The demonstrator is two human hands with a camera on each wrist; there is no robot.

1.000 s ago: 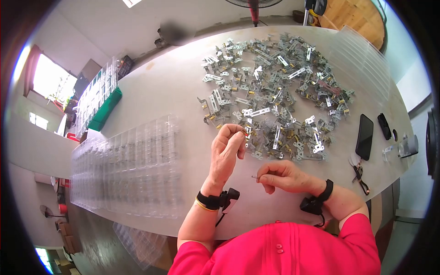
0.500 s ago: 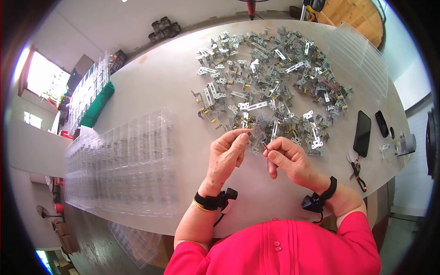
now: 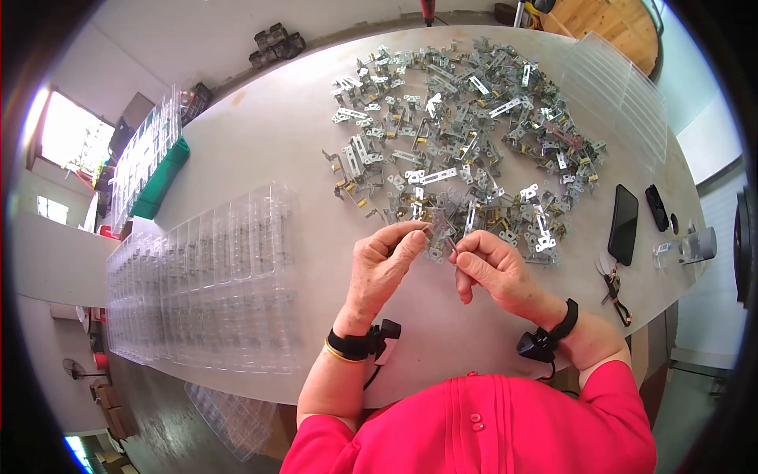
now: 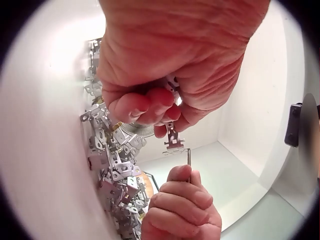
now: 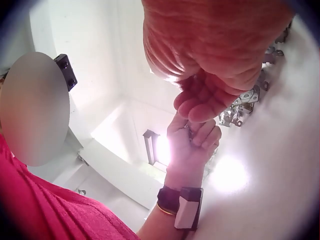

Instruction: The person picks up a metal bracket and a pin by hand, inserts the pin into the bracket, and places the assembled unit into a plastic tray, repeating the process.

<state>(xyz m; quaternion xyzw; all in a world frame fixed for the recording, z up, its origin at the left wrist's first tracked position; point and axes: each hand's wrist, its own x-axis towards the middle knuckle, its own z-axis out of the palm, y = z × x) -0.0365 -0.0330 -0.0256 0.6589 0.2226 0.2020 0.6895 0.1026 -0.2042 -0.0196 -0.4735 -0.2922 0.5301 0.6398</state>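
Left hand [image 3: 385,267] raised above table [image 3: 260,150], fingers curled, pinching small metal hinge [image 4: 173,140]. Hinge hangs below fingertips, just above pin. Right hand [image 3: 493,272] close beside, thumb and forefinger pinching thin pin [image 4: 189,159]. Pin upright, tip near hinge, contact unclear. 2 hands over near edge of heap [image 3: 466,118] of metal parts. Clear plastic trays [image 3: 213,284] at left, phone [image 3: 623,224] at right.
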